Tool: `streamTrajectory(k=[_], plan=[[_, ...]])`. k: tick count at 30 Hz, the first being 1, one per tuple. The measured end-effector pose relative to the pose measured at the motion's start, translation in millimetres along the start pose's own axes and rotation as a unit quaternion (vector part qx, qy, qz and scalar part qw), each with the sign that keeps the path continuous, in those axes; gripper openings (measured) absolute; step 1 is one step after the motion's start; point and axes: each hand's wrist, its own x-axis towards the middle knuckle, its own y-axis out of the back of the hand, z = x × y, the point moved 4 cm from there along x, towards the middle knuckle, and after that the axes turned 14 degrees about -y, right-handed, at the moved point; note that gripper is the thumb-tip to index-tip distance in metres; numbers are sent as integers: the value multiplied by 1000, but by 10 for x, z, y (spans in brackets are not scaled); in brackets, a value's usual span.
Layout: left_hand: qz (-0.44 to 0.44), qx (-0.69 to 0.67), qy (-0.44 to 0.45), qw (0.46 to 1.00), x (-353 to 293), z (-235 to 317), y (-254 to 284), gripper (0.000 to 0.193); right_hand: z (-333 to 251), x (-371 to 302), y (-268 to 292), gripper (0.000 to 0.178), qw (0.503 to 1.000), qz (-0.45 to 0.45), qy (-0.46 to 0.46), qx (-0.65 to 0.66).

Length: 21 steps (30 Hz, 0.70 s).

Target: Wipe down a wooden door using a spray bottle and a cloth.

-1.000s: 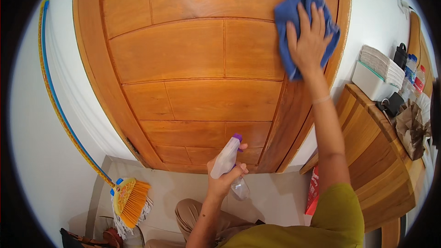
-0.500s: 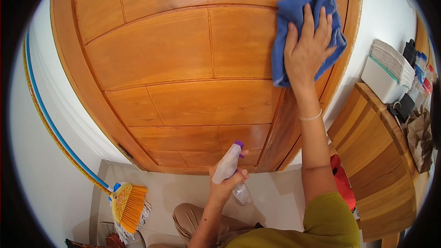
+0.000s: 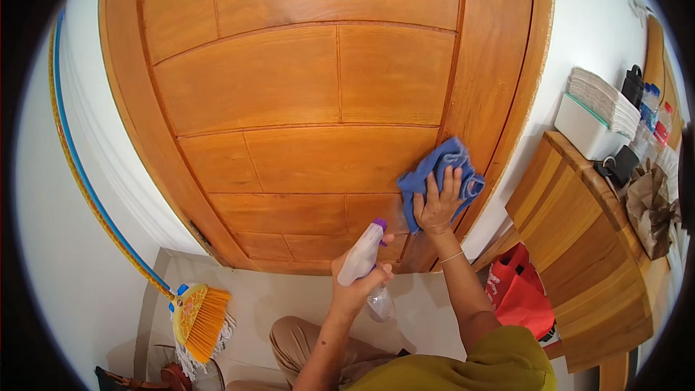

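My right hand (image 3: 438, 206) presses a crumpled blue cloth (image 3: 434, 166) flat against the lower right part of a wooden door (image 3: 304, 94), its fingers stretched over the fabric. In my left hand (image 3: 355, 286) is a clear spray bottle (image 3: 362, 253) with a white and purple trigger head. The fingers wrap around its neck, and the bottle stands in front of the door's bottom edge, tilted with its head up to the right.
A broom (image 3: 203, 322) with orange bristles leans at the left wall, beside a white mop head. To the right stands a wooden cabinet (image 3: 579, 246) holding a white box (image 3: 594, 127) of paper, bottles and a brown paper bag (image 3: 648, 206). A red bag (image 3: 517, 293) sits by the cabinet.
My right hand has slid the blue cloth down the door's right side, from high up to near the bottom. My left hand keeps the spray bottle in nearly the same place.
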Motion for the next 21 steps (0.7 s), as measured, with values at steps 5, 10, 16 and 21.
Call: streamTrajectory(k=[5,10,16,21], plan=[[-8,27,-18,999,-74,145,46,59,115,285,160,51,998,-52,40,-6],[-7,3,13,1000,-37,86,-76,48,85,1919,385,52,997,75,-24,8],[-63,10,44,997,154,-271,-317,46,-64,3032,401,55,984,177,-19,-12],[-54,8,73,996,272,-511,-347,45,4,2319,321,58,990,136,-20,33]])
